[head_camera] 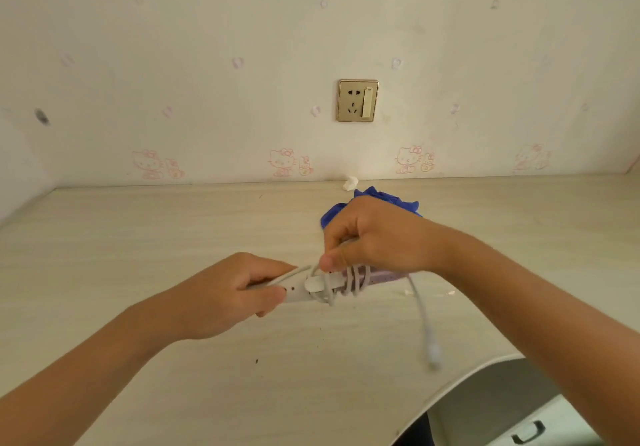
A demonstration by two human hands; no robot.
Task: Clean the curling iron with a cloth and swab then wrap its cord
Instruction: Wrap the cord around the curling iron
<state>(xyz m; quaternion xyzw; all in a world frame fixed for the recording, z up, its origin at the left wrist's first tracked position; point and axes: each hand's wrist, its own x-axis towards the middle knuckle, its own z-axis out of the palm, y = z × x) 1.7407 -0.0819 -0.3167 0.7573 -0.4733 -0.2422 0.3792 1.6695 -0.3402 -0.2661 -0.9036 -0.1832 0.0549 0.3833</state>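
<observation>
A white and lilac curling iron [304, 289] is held level above the light wooden desk [138, 255]. My left hand [235, 293] grips its white handle end. Several loops of the white cord [351, 281] are wound round its middle. My right hand [370, 237] pinches the cord just above the loops. The cord's free end hangs down to the right, ending in a blurred plug [433, 354]. A blue cloth [381, 198] lies on the desk behind my right hand, partly hidden by it.
A wall socket with a switch [357, 100] sits above the desk. A small white wad [350, 183] lies by the wall. White scraps [408, 292] lie under the iron. The desk's curved front edge [460, 380] is at lower right, with a drawer handle [528, 432] below.
</observation>
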